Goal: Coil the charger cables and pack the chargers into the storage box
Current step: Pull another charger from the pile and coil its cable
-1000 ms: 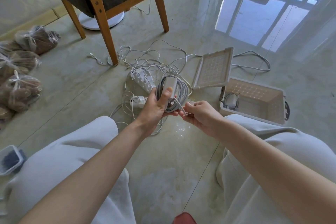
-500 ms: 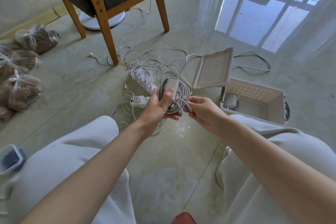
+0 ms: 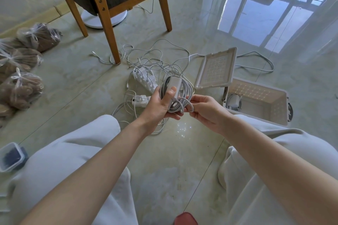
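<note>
White charger (image 3: 174,83), long axis pointing away, sits gripped in left hand (image 3: 158,105); right hand (image 3: 206,111) pinches its coiled cable (image 3: 185,90).

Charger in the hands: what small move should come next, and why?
Probably tuck the loose end under the wraps. The left hand grips the charger with its cable coiled round it, and the right hand pinches that end as a short loop beside the coil, so the coil looks nearly done but unsecured. The open storage box, with another charger already inside, sits to the right.
</note>
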A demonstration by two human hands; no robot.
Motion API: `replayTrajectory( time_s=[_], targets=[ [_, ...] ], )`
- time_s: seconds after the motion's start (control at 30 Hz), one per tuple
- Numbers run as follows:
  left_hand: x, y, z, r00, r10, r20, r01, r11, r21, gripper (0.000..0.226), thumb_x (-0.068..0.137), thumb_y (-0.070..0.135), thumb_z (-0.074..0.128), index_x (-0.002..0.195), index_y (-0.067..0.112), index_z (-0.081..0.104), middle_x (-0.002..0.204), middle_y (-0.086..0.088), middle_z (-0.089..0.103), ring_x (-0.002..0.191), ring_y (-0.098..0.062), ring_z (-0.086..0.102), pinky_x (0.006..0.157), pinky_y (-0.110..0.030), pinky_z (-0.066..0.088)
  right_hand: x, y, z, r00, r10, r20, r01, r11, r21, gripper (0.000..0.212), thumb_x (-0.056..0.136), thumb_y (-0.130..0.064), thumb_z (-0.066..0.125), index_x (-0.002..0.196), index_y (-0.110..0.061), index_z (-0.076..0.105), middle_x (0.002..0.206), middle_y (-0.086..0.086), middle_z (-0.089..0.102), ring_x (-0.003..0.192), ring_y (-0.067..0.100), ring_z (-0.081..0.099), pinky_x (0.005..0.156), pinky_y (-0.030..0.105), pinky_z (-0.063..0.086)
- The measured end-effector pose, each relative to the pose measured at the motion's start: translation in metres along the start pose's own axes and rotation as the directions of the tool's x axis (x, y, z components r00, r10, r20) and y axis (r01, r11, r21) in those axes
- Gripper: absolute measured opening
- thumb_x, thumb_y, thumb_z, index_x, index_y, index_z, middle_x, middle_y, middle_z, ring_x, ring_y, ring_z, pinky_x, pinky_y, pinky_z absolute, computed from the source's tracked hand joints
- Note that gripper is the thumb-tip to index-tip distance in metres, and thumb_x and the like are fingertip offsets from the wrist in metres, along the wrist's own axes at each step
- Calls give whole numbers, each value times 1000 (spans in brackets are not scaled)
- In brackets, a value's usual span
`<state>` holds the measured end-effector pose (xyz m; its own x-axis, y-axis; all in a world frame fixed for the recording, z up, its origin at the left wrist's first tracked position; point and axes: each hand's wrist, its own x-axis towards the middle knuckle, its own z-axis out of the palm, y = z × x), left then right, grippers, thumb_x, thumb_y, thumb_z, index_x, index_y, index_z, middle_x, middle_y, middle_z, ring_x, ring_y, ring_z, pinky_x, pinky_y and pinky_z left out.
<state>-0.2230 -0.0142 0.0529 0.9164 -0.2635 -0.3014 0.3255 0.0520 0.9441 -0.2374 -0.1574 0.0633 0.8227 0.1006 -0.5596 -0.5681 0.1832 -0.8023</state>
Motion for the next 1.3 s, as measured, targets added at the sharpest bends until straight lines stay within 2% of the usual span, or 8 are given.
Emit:
replayTrajectory(
  time_s=[0.27, 0.47, 0.6, 0.83, 0.97, 1.07, 1.2, 1.3],
  targets=[
    [-7, 0, -3, 993, -65, 96, 61, 997, 43, 27, 97, 34, 44, 114, 13, 45, 81, -14, 64, 57, -20, 62, 47, -26, 52, -2, -6, -7, 997, 77, 23, -69, 965, -254, 21, 85, 10, 57, 83, -9, 66, 73, 4, 63, 60, 4, 56, 58, 17, 33],
    [-9, -3, -2, 990, -79, 119, 73, 996, 55, 24, 98, 34, 43, 112, 15, 44, 75, -9, 63, 55, -17, 62, 48, -26, 53, 5, 2, -8, 994, 63, -93, -47, 985, 164, 34, 85, 11, 55, 117, 1, 51, 83, 7, 61, 72, 11, 58, 72, 23, 54],
    [-6, -6, -2, 997, -74, 29, 71, 994, 78, 32, 97, 35, 46, 117, 11, 44, 76, -7, 62, 52, -14, 61, 45, -25, 51, 4, 8, -4, 995, 84, -53, -60, 934, 351, 33, 84, 9, 57, 117, 7, 54, 97, 16, 63, 79, 14, 63, 68, 19, 57],
    [-3, -9, 0, 997, -68, -41, 72, 991, 113, 25, 96, 35, 47, 108, 13, 44, 80, -8, 61, 52, -16, 59, 43, -25, 51, 4, 8, -2, 987, 158, 18, -144, 842, 520, 20, 94, 4, 40, 84, 0, 57, 78, 10, 60, 55, 10, 65, 62, 18, 55],
    [0, -8, -4, 991, -110, -76, 116, 990, 74, 22, 97, 36, 47, 101, 16, 43, 78, -9, 57, 50, -17, 54, 41, -25, 49, 3, 7, -1, 991, 131, 27, -121, 794, 596, 9, 96, -8, 44, 98, -2, 50, 85, 14, 59, 68, 20, 67, 70, 29, 57],
    [0, -10, -3, 989, -105, -107, 117, 986, 117, 25, 96, 35, 49, 106, 13, 41, 80, -8, 56, 51, -17, 54, 40, -24, 49, 0, 7, 1, 992, 68, 108, -115, 845, 522, 17, 94, -3, 45, 108, 1, 54, 92, 14, 63, 85, 20, 65, 81, 28, 56],
    [-4, -21, 1, 995, 8, -97, 23, 950, 310, 25, 95, 30, 52, 108, 12, 39, 83, -4, 56, 55, -14, 57, 37, -25, 47, 3, 17, 7, 991, 121, 49, -131, 921, 366, 21, 99, -1, 36, 104, 4, 56, 88, 12, 62, 73, 14, 62, 60, 17, 56],
    [-7, -28, 2, 992, 122, -35, -91, 876, 473, 25, 93, 29, 56, 104, 14, 39, 83, -3, 57, 53, -6, 57, 39, -26, 45, 5, 22, 6, 980, 200, 22, -196, 920, 339, 23, 99, -6, 37, 94, 2, 57, 87, 12, 61, 72, 13, 61, 64, 17, 55]
  ],
)
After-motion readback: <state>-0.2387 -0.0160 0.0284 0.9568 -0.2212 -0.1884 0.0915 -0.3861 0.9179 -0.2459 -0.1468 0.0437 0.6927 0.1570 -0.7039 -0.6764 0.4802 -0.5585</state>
